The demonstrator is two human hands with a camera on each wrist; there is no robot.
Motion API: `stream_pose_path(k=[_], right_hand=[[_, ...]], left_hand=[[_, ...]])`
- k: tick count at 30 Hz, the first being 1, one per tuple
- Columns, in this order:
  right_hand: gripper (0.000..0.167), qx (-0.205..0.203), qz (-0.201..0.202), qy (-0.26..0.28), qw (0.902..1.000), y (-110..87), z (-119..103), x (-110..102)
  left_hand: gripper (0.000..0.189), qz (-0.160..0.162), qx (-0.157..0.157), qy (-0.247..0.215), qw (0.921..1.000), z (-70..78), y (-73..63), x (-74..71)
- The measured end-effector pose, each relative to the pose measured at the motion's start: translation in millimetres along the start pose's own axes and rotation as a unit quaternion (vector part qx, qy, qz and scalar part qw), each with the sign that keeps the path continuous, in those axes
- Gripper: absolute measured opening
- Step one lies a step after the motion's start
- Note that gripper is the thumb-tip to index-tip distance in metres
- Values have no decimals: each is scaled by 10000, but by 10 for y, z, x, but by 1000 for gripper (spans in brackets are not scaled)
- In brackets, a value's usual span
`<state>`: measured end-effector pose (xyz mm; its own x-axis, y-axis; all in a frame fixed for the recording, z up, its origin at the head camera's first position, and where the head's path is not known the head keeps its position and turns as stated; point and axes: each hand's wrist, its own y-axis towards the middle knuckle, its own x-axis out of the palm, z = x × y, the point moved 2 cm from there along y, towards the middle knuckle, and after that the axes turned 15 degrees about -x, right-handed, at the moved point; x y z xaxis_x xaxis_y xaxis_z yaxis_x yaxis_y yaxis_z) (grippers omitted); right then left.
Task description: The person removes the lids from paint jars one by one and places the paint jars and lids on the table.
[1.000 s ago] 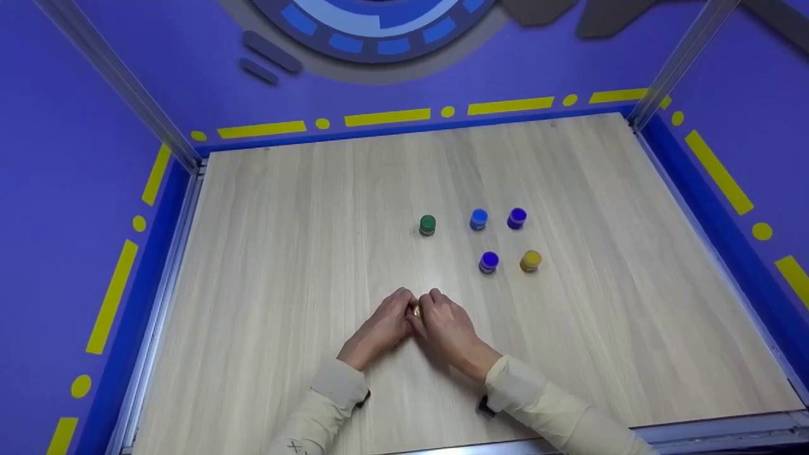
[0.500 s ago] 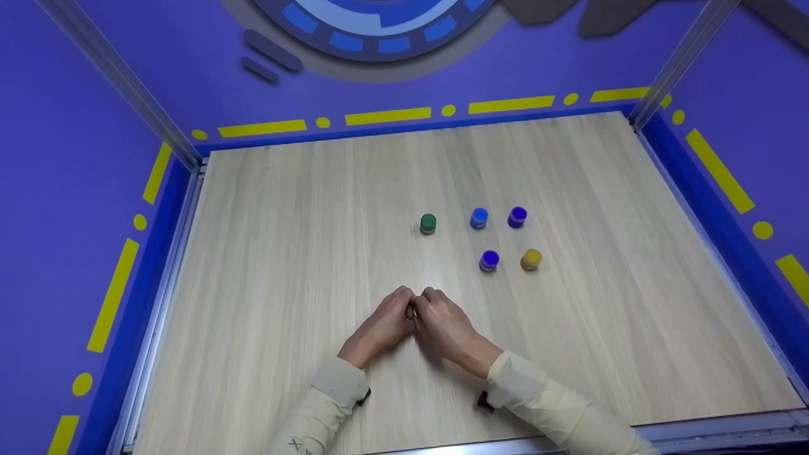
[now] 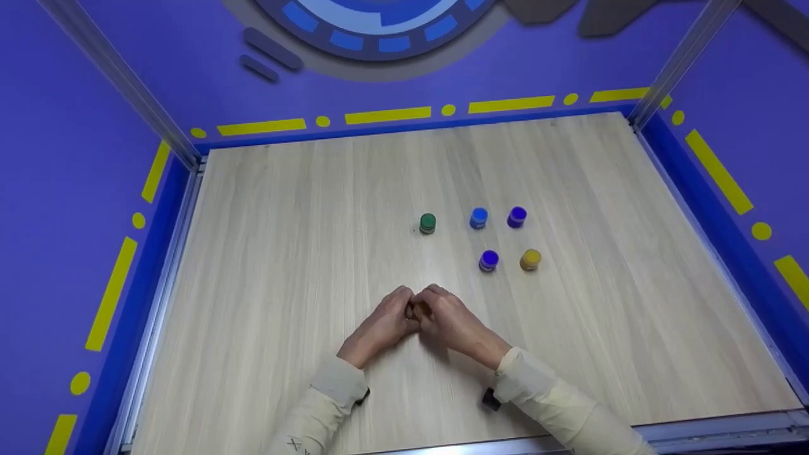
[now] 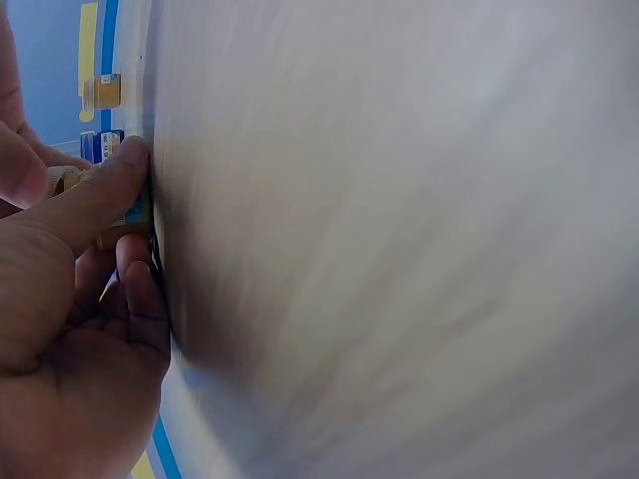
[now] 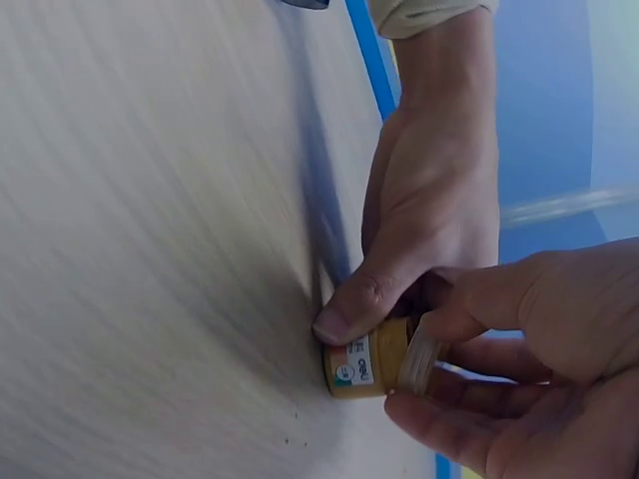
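Low in the middle of the head view, my two hands meet over a small yellow paint jar with a white label. My left hand grips the jar's body, thumb along its side, and holds it upright at the table surface. My right hand pinches the ridged, translucent lid at the jar's mouth. The lid looks slightly tilted there; whether it is loose from the jar I cannot tell. In the head view, fingers hide most of the jar.
Beyond my hands stand several capped paint jars: green, light blue, a violet-blue jar, a nearer violet-blue jar and yellow. Blue-purple panels enclose the wooden table at back and sides.
My right hand has turned a little and its wrist has shifted right. More yellow shows between the hands now. My left hand and the standing jars stay in place.
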<state>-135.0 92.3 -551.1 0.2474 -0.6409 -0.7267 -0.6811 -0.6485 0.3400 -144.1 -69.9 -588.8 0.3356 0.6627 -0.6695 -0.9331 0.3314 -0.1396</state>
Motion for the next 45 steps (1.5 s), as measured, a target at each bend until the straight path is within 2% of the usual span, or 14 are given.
stream_pose_path(k=[5, 9, 14, 18, 24, 27, 30, 35, 42, 45], right_hand=[[26, 268, -21, 733, 9969, -48, 103, -68], [29, 488, 121, 1399, 9889, -93, 194, -86], [28, 719, 372, 1955, 9774, -143, 278, -76], [28, 1031, 575, 2440, 9626, -186, 331, -74], [35, 1428, 648, 3169, 9354, -238, 393, -87], [38, 1507, 626, 3374, 9271, -261, 412, -94], [41, 1542, 591, 3451, 9239, -290, 434, -91], [45, 1587, 651, 3536, 9195, -313, 476, -89], [42, 1760, 858, 3976, 8964, -321, 476, -101], [40, 1683, 785, 4001, 8974, -328, 452, -111]], left_hand=[[23, 84, -31, 4, 10000, 27, -27, 9], [26, 353, -42, 401, 9986, 99, -51, 20], [25, 741, -250, 707, 9944, 180, -74, 61], [27, 833, -430, 696, 9932, 221, -90, 96], [34, 707, -735, 678, 9925, 248, -111, 126], [36, 579, -968, 655, 9915, 253, -116, 138], [34, 533, -1114, 607, 9905, 255, -119, 146], [27, 679, -1029, 619, 9904, 249, -109, 134], [24, 805, -893, 569, 9911, 215, -115, 100], [24, 851, -908, 557, 9907, 185, -131, 78]])
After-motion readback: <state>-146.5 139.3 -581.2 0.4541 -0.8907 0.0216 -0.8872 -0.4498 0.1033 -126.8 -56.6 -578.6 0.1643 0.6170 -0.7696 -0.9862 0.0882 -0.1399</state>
